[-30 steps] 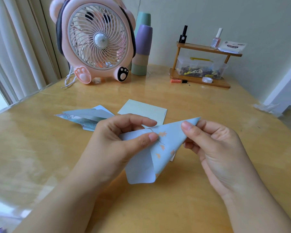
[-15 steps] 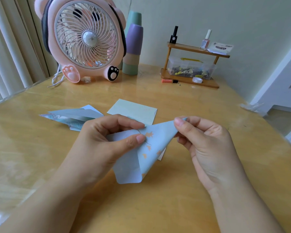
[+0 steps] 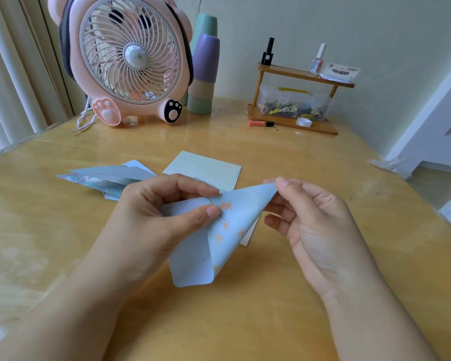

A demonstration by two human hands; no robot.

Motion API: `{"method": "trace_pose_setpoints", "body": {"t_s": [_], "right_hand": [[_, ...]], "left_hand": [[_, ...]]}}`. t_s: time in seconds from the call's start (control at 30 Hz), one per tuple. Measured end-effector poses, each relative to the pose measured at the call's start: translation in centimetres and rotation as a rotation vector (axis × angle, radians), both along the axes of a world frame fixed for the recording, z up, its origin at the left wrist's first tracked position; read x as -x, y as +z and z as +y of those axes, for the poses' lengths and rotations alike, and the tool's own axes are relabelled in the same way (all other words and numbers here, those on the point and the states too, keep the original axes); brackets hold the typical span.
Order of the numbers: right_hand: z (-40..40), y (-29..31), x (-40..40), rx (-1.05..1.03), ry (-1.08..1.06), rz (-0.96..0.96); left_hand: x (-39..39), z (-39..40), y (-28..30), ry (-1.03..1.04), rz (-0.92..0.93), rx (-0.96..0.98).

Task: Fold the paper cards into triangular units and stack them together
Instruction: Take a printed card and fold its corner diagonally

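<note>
Above the table (image 3: 271, 295), between 2 hands, a blue card (image 3: 214, 238) with small orange leaves, half folded and lifted off the wood. On its left part, the left hand (image 3: 156, 220), grasping: thumb on the near face just beside the top leaf, index finger curled over the upper edge, paper pinched between them. At the top right corner, the right hand (image 3: 315, 227), pinching the tip between thumb and index finger, other fingers curled loosely under, palm turned to the camera. Lower flap of the card hanging down and curling, rounded bottom corner free. Behind the hands, flat on the table, a pale green card (image 3: 206, 169), partly hidden by the blue one. To the left of it, also on the table, folded units (image 3: 107, 178) in blue with a teal pattern, lying together; exact count hard to tell. Below the blue card, a white corner (image 3: 248, 237) of another sheet. At the back left, a pink fan (image 3: 130, 58) with paw feet; just beside it, 2 stacks of cups (image 3: 205, 71). At the back right, a small wooden shelf (image 3: 297, 100) with 2 bottles on top and a clear box inside.
</note>
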State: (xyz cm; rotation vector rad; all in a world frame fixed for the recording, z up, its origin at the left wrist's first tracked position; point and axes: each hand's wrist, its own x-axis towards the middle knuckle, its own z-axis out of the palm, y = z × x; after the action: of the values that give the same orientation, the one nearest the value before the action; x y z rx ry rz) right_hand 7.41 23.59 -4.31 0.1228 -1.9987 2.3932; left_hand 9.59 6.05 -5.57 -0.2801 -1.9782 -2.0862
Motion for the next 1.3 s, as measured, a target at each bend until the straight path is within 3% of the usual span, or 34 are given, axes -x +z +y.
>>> {"method": "trace_pose_setpoints", "body": {"t_s": [0.23,1.3], "right_hand": [[-0.33,-0.4,-0.35,-0.169,0.196,0.012],[-0.26,-0.94,0.21,-0.18,0.113,0.036]], "left_hand": [[0.07,-0.15,-0.26,0.0,-0.014,-0.009],[0.34,-0.62,-0.69,-0.065,-0.053,-0.006]]}}
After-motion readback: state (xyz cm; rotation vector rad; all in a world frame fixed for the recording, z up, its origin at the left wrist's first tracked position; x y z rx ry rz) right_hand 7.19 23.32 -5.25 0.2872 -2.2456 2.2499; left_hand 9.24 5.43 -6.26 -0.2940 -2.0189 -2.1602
